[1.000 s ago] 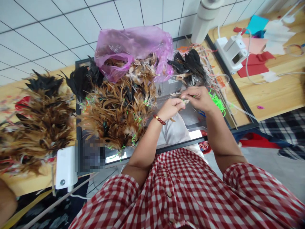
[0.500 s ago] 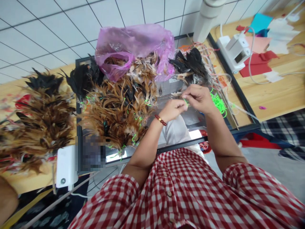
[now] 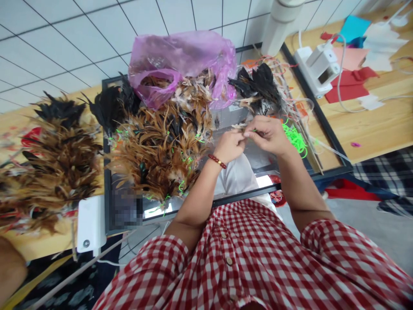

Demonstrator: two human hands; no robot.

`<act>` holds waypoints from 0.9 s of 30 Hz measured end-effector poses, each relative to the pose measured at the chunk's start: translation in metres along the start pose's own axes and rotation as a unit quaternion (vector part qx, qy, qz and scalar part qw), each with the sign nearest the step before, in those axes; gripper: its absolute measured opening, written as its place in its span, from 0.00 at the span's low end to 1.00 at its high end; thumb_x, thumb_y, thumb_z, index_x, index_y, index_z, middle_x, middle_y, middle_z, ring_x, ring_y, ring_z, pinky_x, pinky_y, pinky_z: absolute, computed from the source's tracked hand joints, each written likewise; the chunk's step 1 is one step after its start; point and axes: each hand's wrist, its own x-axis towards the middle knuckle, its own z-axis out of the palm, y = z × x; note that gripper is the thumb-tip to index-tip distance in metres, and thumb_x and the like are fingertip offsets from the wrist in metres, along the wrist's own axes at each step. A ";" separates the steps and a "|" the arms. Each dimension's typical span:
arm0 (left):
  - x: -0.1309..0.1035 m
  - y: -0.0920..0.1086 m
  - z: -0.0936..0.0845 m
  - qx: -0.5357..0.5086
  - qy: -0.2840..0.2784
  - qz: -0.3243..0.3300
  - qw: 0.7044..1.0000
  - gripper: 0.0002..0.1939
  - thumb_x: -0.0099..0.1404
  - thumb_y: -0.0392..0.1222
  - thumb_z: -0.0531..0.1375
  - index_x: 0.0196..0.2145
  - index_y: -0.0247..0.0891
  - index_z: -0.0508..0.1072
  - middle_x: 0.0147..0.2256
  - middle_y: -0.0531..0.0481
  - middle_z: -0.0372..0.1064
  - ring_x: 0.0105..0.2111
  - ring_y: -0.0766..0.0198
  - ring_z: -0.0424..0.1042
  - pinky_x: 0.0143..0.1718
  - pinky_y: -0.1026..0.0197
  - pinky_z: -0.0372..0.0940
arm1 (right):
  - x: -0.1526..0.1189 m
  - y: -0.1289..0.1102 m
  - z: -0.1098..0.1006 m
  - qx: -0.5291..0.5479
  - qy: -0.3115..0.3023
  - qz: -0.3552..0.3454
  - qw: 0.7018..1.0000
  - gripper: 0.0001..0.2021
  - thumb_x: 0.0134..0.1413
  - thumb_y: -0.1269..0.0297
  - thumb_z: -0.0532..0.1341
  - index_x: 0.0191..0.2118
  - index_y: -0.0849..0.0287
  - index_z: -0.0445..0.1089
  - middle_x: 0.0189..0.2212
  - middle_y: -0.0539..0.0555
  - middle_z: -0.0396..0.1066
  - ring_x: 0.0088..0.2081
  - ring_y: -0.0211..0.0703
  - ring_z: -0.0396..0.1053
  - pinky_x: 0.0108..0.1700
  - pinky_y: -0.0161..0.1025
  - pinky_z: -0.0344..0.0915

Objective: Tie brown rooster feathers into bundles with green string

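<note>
My left hand (image 3: 229, 146), with a dark red bead bracelet (image 3: 217, 161) at its wrist, meets my right hand above the glass-topped, black-framed tray (image 3: 245, 194). The fingertips of both hands are pinched together. A trace of green shows at my right hand (image 3: 267, 132); what my left fingers hold is hidden. Brown feathers (image 3: 161, 150) with green ties lie in a big heap left of my hands. Black feathers (image 3: 258, 86) rest just beyond them. A bundle of bright green cord (image 3: 295, 140) lies right beside my right wrist.
A pink plastic bag (image 3: 187, 51) holds feathers at the back. More feathers (image 3: 64, 159) cover the table at left. A white power strip (image 3: 305, 64) with chargers and red cloth (image 3: 348, 90) are at right. A white box (image 3: 91, 226) sits at front left; someone's arm (image 3: 11, 267) shows at lower left.
My left hand has shifted slightly up and left, with its fingers more curled. My right hand's fingers have moved closer to it, and the green piece between them is less visible.
</note>
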 end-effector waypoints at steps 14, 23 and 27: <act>0.005 0.039 0.004 -0.466 0.138 -0.272 0.830 0.19 0.63 0.54 0.71 0.25 0.36 0.76 0.18 0.59 0.57 0.16 0.78 0.49 0.18 0.68 0.45 | 0.003 0.013 0.003 -0.007 0.089 0.155 0.984 0.25 0.57 0.38 0.67 0.26 0.56 0.72 0.24 0.51 0.72 0.29 0.39 0.64 0.35 0.39 0.61; 0.009 0.047 0.003 -0.503 0.204 -0.303 0.783 0.12 0.61 0.45 0.73 0.29 0.36 0.78 0.20 0.59 0.62 0.16 0.80 0.51 0.16 0.71 0.43 | 0.004 0.001 0.010 0.117 0.133 0.164 0.971 0.26 0.47 0.33 0.71 0.32 0.55 0.75 0.28 0.50 0.73 0.28 0.38 0.67 0.32 0.38 0.65; 0.008 0.038 0.006 -0.502 0.199 -0.295 0.788 0.12 0.59 0.46 0.74 0.30 0.37 0.78 0.21 0.59 0.64 0.16 0.80 0.55 0.16 0.70 0.46 | 0.006 -0.004 0.015 0.142 0.107 0.161 0.971 0.25 0.45 0.36 0.74 0.27 0.56 0.75 0.25 0.51 0.75 0.28 0.39 0.69 0.34 0.39 0.67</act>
